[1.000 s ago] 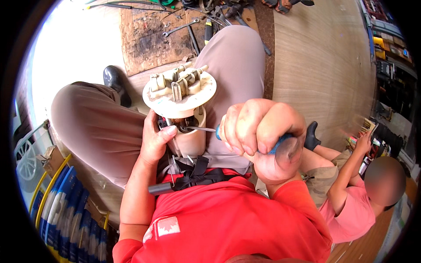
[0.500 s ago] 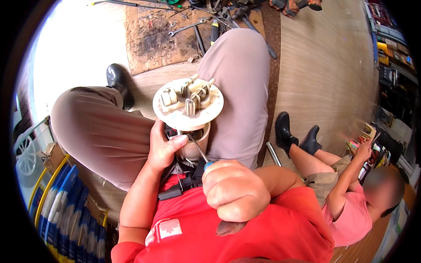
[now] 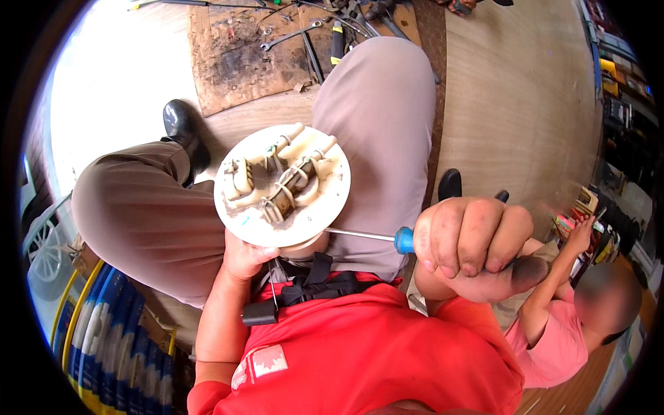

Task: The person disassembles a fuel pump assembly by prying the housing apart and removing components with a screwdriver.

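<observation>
A cream-white fuel pump module (image 3: 325, 200) stands between my thighs, its round flange turned up toward me and bearing dirty hose ports and connectors. My left hand (image 3: 245, 257) grips its body below the flange; the thumb shows and the other fingers are hidden. In my right hand (image 3: 477, 242) is a screwdriver (image 3: 404, 240) with a blue handle. Its thin shaft points left, and the tip meets the near right edge of the flange from below. Whether the tip is wedged under the rim, I cannot tell.
Stained cardboard (image 3: 235, 69) lies ahead on the floor, with a wrench (image 3: 290, 36) and several other tools. To the right sits another person (image 3: 546, 332) in a pink shirt. Blue-and-white packages (image 3: 104, 339) fill a yellow rack at lower left.
The module's flange has come nearer and tilted more toward me. My right hand has swung out to the right, bringing the screwdriver from a steep angle to nearly sideways.
</observation>
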Motion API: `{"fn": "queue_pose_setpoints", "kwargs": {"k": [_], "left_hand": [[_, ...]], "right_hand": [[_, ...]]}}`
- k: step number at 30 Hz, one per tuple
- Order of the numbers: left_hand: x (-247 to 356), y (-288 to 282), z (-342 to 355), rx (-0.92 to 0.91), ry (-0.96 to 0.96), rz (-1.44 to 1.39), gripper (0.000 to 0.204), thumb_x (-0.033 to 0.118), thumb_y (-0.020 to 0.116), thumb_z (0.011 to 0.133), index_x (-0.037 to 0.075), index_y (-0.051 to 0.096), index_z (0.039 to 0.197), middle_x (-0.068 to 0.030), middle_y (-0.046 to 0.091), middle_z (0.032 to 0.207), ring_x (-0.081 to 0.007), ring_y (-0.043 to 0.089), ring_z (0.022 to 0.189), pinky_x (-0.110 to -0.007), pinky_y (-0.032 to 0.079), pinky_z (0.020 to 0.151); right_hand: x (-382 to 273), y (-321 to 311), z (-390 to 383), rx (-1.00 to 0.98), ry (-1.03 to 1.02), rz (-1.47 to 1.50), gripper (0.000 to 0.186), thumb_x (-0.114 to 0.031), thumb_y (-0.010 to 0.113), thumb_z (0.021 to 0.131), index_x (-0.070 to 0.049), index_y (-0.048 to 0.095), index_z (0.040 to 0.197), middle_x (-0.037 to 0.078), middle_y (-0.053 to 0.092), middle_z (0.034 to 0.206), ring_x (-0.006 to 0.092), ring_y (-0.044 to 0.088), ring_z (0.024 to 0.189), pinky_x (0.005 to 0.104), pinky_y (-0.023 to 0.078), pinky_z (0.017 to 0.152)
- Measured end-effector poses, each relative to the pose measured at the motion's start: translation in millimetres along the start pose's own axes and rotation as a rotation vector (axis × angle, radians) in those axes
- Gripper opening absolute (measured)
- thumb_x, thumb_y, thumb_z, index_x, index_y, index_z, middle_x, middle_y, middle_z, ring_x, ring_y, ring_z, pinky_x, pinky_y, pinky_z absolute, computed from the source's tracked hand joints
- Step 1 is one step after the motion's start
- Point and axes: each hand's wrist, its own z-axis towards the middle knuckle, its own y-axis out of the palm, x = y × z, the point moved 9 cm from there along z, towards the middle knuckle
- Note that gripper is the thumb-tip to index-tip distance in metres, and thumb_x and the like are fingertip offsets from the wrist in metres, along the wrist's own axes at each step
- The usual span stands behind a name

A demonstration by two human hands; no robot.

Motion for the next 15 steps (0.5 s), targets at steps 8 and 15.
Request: {"fn": "queue_pose_setpoints", "kwargs": {"k": [8, 15], "left_hand": [[-7.3, -5.7, -1.7, -0.013, -0.023, -0.005, 0.115, 0.038, 0.092, 0.053, -0.003, 0.032, 0.142, -0.0151, 0.048, 0.138, -0.0267, 0.049, 0.125, -0.042, 0.039, 0.106], [13.0, 13.3, 0.5, -0.068, 0.016, -0.052, 0.116, 0.037, 0.092, 0.053, 0.000, 0.031, 0.144, -0.0160, 0.047, 0.139, -0.0285, 0.048, 0.127, -0.044, 0.038, 0.107]], "right_hand": [[3.4, -28.0, 9.8, 0.132, 0.088, -0.055, 0.035, -0.045, 0.058, 0.093, -0.014, 0.045, 0.084, 0.001, 0.049, 0.080, 0.0154, 0.050, 0.071, 0.0319, 0.044, 0.063], [4.5, -29.3, 6.2, 0.163, 0.093, -0.035, 0.019, -0.030, 0.058, 0.091, -0.014, 0.050, 0.092, 0.002, 0.052, 0.088, 0.0157, 0.050, 0.079, 0.0317, 0.043, 0.066]]}}
